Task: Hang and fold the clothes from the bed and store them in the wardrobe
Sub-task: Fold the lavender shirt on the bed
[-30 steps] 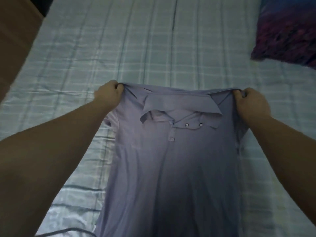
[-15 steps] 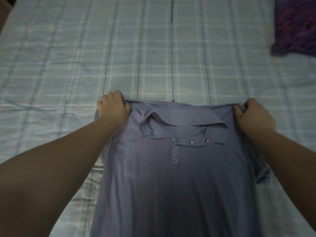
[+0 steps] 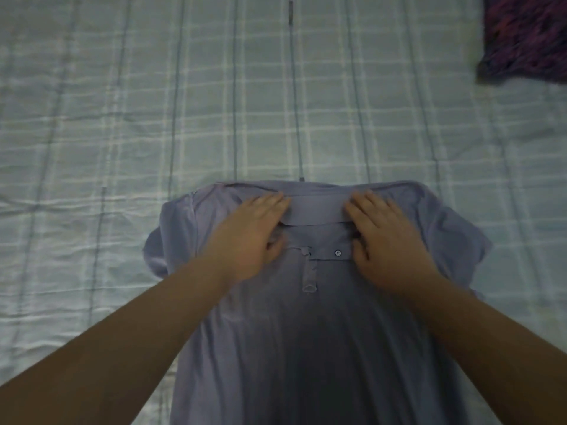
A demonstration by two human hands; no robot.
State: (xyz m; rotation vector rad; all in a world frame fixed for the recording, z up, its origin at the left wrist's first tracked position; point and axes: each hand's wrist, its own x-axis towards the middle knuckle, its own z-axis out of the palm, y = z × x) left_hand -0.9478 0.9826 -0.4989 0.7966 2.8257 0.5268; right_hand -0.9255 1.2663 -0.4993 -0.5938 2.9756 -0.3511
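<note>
The shirt [image 3: 306,348] lies face up on the bed [image 3: 122,148], with the left hand [image 3: 251,237] and right hand [image 3: 386,240] pressed flat on either side of its collar [image 3: 316,210], fingers [image 3: 270,204] straight and holding nothing. The sleeves [image 3: 159,246] look bunched and partly tucked under, so folding now would likely trap creases and leave a lumpy, lopsided bundle, and firm smoothing could drag the cloth across the sheet. The hem is cut off at the bottom edge, the light is dim, and no wardrobe shows.
</note>
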